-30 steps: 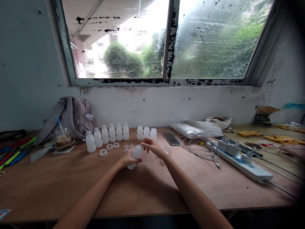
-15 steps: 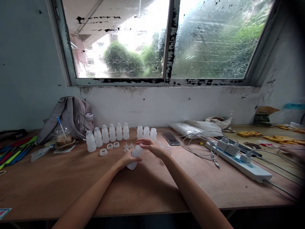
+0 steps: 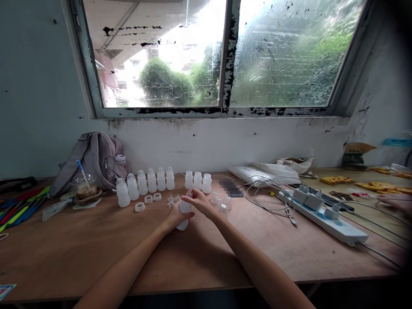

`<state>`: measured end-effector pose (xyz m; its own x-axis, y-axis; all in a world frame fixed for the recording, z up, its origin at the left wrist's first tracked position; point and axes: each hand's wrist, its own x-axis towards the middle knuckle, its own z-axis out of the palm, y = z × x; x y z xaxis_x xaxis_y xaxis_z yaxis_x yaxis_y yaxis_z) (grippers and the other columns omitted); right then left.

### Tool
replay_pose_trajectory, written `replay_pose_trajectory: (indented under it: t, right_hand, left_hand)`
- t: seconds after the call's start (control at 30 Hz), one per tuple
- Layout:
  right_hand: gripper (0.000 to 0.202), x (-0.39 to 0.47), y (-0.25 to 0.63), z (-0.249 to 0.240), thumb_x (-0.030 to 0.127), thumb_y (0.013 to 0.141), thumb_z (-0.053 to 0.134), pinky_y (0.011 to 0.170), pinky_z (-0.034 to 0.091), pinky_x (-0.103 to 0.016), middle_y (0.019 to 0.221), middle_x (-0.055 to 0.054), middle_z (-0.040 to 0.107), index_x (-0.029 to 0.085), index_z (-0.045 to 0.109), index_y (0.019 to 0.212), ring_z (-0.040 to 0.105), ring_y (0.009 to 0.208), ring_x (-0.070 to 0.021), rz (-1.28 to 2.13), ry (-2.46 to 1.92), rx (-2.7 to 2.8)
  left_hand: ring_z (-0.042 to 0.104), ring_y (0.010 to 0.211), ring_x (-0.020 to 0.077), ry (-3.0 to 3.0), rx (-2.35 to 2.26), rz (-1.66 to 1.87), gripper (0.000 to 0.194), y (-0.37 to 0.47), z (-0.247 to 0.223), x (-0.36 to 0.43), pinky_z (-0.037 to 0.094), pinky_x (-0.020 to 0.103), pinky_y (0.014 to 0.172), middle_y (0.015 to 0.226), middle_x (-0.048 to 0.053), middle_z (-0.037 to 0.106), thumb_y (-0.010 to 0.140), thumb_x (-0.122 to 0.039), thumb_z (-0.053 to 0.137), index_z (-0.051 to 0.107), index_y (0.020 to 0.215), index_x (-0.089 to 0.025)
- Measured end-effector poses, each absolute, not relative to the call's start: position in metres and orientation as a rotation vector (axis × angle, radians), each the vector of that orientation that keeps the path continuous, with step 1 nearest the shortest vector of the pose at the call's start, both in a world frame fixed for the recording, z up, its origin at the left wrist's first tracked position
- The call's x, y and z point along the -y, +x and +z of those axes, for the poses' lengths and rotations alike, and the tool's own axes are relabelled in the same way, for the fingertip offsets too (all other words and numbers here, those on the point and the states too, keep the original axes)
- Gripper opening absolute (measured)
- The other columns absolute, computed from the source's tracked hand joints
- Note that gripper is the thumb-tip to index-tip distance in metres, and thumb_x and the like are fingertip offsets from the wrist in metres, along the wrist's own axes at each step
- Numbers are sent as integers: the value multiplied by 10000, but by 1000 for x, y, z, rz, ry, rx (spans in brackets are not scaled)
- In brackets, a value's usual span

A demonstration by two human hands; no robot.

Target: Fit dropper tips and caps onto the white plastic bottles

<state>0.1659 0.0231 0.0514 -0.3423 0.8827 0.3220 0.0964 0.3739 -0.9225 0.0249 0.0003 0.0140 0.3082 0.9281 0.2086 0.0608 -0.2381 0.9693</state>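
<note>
My left hand (image 3: 175,216) is wrapped round the body of a frosted baby bottle (image 3: 184,207), tilted a little over the table. At the bottle's upper end, the fingers and thumb of my right hand (image 3: 198,201) close round its top; a clear teat seems to show between them, partly hidden. Clear teats (image 3: 173,199) lie just beyond my left hand. White collar rings (image 3: 148,199) rest further left. Several clear caps (image 3: 223,207) stand right of my right hand, partly behind the wrist.
Several capped bottles (image 3: 142,182) form a row at back left, and three uncapped bottles (image 3: 198,180) stand behind my hands. A drink cup (image 3: 86,188) and backpack (image 3: 96,159) are on the left. Cables and a power strip (image 3: 334,225) lie right. Another person's hand (image 3: 394,199) shows far right.
My right hand's fingers have drawn together round the top of the bottle. The bottle has tipped slightly more upright, and more of the clear caps show beside my right wrist.
</note>
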Motion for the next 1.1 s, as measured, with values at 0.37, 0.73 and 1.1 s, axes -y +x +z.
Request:
replay_pose_trajectory:
  t: [0.37, 0.73, 1.1]
  right_hand:
    - [312, -20, 155, 47, 453, 604, 614, 581, 368, -251, 651, 15, 503, 167, 550, 711, 462, 645, -132, 912, -887, 1677]
    - [271, -21, 162, 48, 361, 611, 638, 618, 359, -244, 735, -15, 574, 145, 594, 768, 499, 685, -125, 1379, -723, 1535]
    - [341, -15, 147, 46, 398, 661, 592, 714, 415, -267, 862, -36, 572, 167, 560, 909, 517, 822, -159, 1125, -707, 1596]
  left_hand:
    - [547, 757, 173, 1742, -1121, 1333, 468, 29, 8, -8, 456, 291, 659, 849, 34, 587, 527, -177, 671, 504, 964, -152]
    - [510, 455, 104, 1352, -839, 1123, 311, 33, 18, 8, 398, 225, 430, 586, -23, 510, 598, -276, 624, 465, 827, -136]
    - [541, 615, 142, 1905, -1570, 1281, 364, 27, 21, 5, 370, 221, 518, 713, 18, 591, 599, -292, 631, 491, 912, -172]
